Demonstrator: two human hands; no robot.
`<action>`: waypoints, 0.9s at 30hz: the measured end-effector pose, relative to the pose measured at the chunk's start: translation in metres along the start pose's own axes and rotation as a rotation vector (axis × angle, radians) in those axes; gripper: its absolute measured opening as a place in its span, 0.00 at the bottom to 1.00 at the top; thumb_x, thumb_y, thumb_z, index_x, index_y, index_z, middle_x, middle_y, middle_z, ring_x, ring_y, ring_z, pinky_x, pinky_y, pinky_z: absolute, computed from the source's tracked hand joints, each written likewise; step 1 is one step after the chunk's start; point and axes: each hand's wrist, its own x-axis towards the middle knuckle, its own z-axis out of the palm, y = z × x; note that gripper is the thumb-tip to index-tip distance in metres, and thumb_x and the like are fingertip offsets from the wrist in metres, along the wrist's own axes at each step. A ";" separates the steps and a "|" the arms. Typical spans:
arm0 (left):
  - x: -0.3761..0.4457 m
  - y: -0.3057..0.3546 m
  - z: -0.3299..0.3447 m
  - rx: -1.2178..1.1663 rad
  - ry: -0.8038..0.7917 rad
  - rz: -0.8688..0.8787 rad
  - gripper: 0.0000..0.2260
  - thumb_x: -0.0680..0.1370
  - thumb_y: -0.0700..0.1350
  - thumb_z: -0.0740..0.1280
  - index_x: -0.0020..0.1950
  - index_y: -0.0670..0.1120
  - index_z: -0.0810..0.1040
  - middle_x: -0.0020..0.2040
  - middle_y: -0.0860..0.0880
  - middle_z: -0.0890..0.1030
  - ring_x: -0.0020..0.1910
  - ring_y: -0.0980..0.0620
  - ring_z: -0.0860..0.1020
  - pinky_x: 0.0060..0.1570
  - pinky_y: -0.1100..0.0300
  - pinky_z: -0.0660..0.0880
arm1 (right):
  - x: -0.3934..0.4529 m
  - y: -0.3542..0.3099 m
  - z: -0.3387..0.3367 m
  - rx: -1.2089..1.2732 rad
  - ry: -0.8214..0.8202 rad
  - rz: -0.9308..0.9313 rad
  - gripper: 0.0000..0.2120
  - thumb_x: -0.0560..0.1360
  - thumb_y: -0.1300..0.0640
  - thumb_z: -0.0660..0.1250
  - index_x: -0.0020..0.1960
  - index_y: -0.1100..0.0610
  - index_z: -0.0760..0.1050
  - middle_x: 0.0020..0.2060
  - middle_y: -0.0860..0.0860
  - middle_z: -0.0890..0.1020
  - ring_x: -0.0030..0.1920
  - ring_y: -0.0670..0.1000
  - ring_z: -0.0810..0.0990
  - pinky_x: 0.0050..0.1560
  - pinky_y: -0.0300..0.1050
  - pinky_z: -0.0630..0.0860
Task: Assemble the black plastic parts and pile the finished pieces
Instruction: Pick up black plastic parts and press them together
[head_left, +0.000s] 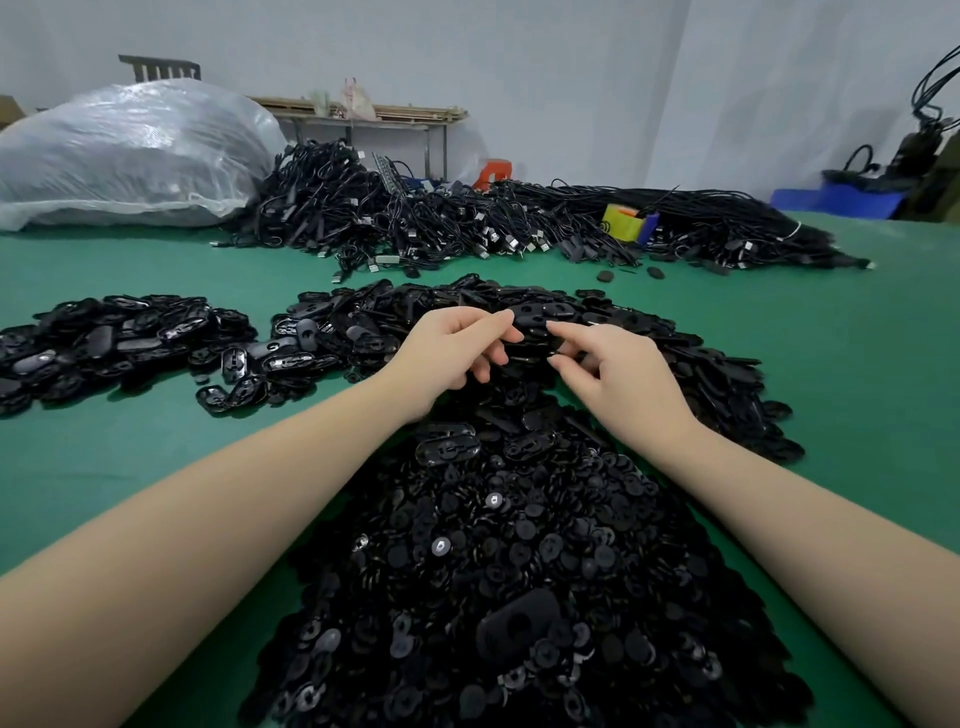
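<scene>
Head view: both hands (457, 348) (618, 379) pinch an oval part (540, 317) (long axis sideways).

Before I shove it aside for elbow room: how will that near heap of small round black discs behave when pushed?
The heap of discs is loose, so it would probably slump and spread rather than slide whole. The flat, glossy-looking pieces likely slip over each other, and strays may skid across the green table.

Matt green cloth-like table cover (130, 467). Near pile of round discs (519, 561): black plastic, mostly matt. Left pile of oval shells (119, 343): glossy black plastic. Far left bag (130, 156): clear, crinkled plastic film.
</scene>
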 end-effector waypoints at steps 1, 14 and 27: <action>0.001 0.001 0.000 -0.011 -0.004 -0.026 0.15 0.81 0.53 0.65 0.36 0.55 0.84 0.31 0.56 0.80 0.26 0.59 0.73 0.22 0.69 0.61 | 0.001 0.000 0.000 -0.023 -0.023 -0.003 0.15 0.78 0.54 0.67 0.65 0.51 0.78 0.44 0.44 0.78 0.42 0.44 0.73 0.48 0.44 0.74; 0.006 -0.003 0.002 -0.033 0.014 -0.037 0.14 0.80 0.52 0.65 0.37 0.53 0.84 0.30 0.55 0.80 0.25 0.58 0.75 0.22 0.68 0.62 | -0.002 -0.003 -0.002 0.046 -0.081 -0.025 0.09 0.76 0.55 0.69 0.54 0.49 0.83 0.44 0.44 0.75 0.39 0.34 0.70 0.42 0.38 0.67; 0.004 0.003 0.000 0.007 -0.079 -0.051 0.09 0.79 0.52 0.68 0.42 0.60 0.85 0.40 0.56 0.85 0.33 0.60 0.80 0.25 0.69 0.67 | -0.001 -0.001 -0.007 0.415 0.090 0.078 0.10 0.71 0.61 0.74 0.41 0.46 0.81 0.40 0.45 0.81 0.33 0.44 0.72 0.38 0.32 0.68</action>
